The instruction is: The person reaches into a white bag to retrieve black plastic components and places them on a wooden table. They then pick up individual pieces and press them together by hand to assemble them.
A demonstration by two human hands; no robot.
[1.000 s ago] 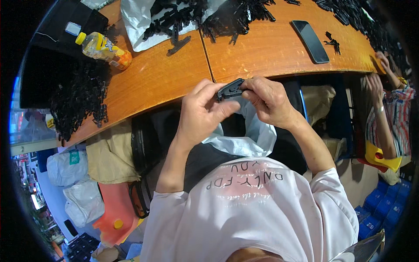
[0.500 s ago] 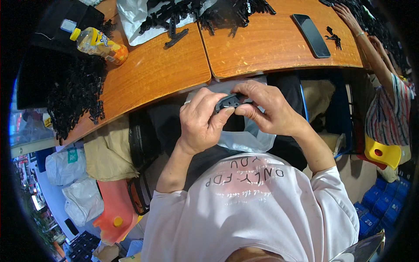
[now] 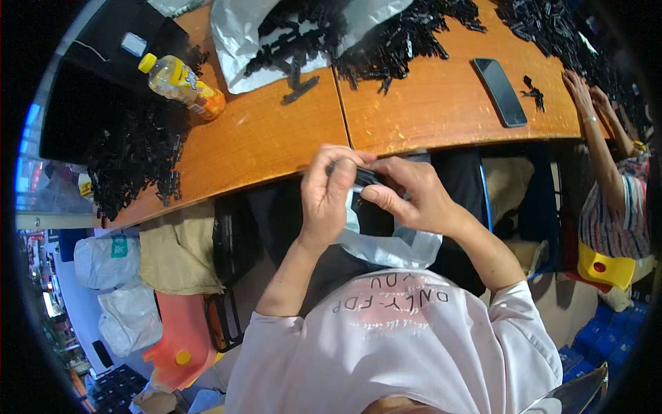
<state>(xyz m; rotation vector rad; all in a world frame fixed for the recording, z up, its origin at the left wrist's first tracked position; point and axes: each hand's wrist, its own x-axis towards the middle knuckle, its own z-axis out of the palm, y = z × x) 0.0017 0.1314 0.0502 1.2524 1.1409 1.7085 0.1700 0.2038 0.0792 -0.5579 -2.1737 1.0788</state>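
Observation:
Between both hands, above my lap and just short of the table edge, is a small black plastic part (image 3: 365,177). My left hand (image 3: 327,196) is closed on its left end, fingers curled over the top. My right hand (image 3: 417,195) grips the other end with thumb and fingers. Slight blur and the fingers hide much of the part's shape. Below the hands, a whitish plastic bag (image 3: 394,250) lies gaping on my lap, with dark contents that I cannot make out.
Black plastic pieces lie heaped on the table (image 3: 269,131) at left (image 3: 141,162), centre (image 3: 393,52) and far right (image 3: 538,27). A drink bottle (image 3: 183,86) and a phone (image 3: 499,92) rest there too. Another person's hands (image 3: 581,94) are at the right edge.
My left hand has turned more upright, and its fingers now cover more of the black part. The whole view has shifted, with the table lower in it.

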